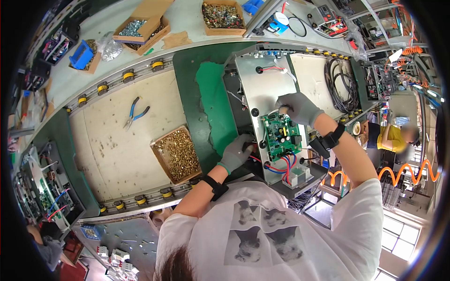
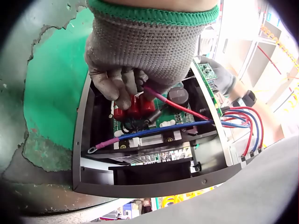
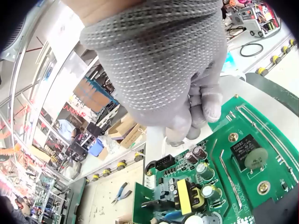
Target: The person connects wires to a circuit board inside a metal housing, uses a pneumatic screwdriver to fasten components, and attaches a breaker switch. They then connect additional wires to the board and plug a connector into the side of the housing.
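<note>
A metal-panelled device (image 1: 262,93) stands on the green work surface, a green circuit board (image 1: 282,136) on its panel. My gloved left hand (image 1: 236,153) reaches into the open side, where its fingers (image 2: 122,100) grip a red cable (image 2: 184,109) by its purple-sleeved end. Below it, a blue cable (image 2: 163,128) with a ring lug lies loose across the frame. At the board's upper edge is my gloved right hand (image 1: 300,108), fingertips bunched beside a black connector (image 3: 164,162); a thin white wire (image 3: 163,148) shows at them, its held part mostly hidden.
Blue-handled pliers (image 1: 136,114) and a box of brass screws (image 1: 176,154) lie left of the device. Coiled black cable (image 1: 341,86) is to its right. More hardware boxes (image 1: 224,31) stand on the far bench. A person in yellow (image 1: 393,137) is at the right.
</note>
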A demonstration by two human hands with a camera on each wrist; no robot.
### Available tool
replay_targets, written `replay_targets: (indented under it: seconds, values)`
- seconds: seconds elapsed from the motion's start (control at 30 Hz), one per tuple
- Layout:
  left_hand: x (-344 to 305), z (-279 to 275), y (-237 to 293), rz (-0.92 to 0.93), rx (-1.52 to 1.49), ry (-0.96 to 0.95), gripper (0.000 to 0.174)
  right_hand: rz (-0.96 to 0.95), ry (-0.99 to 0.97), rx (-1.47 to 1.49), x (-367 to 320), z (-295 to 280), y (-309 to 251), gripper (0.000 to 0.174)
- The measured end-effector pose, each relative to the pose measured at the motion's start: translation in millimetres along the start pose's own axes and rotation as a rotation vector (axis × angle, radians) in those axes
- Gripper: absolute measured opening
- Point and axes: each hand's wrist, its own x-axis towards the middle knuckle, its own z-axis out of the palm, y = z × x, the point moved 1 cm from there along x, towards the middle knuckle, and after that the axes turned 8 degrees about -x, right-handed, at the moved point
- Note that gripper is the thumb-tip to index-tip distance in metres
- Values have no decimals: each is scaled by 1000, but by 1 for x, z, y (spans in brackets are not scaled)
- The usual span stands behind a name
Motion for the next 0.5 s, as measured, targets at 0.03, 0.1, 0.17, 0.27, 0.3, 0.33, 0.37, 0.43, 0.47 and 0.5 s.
replay_targets:
  seconds: [0.03,0.1,0.17,0.27,0.3,0.33,0.37,0.43,0.47,0.5]
  values:
    - [0,0,0,-2,-2,2,30,-22,4,7,-3,0,-2,24]
    - [0,0,0,-58,-60,-17,29,-53,37,-39,-7,2,-4,25]
    - [0,0,-1,-47,-58,-12,30,-85,72,-84,-10,4,-5,25]
    - [0,2,-4,-31,-59,-6,30,-133,141,-91,-14,6,-6,25]
    - [0,2,-5,-28,-62,-3,30,-140,164,-95,-15,6,-6,25]
    - [-1,2,-6,-31,-64,0,30,-147,186,-99,-15,6,-7,25]
    - [-1,1,-3,-36,-47,-1,31,-149,182,-98,-16,7,-7,25]
    - [-2,-1,0,-44,-32,5,31,-190,225,-112,-16,8,-6,26]
    - [-2,-1,1,-33,-34,7,31,-198,221,-114,-16,9,-4,26]
    - [-2,-2,1,-22,-37,8,31,-204,230,-90,-16,11,-3,27]
